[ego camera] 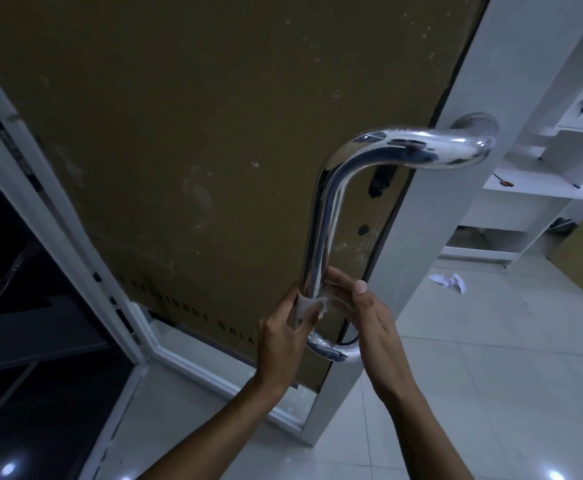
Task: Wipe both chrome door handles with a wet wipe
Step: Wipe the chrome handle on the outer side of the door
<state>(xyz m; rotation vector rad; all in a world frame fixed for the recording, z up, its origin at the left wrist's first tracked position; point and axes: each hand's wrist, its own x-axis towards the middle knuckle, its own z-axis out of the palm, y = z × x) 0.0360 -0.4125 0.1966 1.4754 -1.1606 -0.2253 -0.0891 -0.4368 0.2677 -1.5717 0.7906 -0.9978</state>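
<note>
Both hands meet low on the chrome handle [321, 216]: the left hand [283, 336] pinches a white wipe [304, 305] against the bar, the right hand [369, 313] curls around it. Beyond, crumpled paper [449, 281] litters the floor [490, 358] before white shelves [542, 192].

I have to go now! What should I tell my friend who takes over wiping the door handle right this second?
Left hand: pinching the wipe against the lower part of the handle.
Right hand: fingers curled round the bar beside the wipe, from the other side.
Handle: on the door's white edge frame, with brown board covering the panel behind.
Done: cannot tell how much is wiped.
Left: the bottom bend, any unwiped bar above, then the second handle, not in view.
</note>
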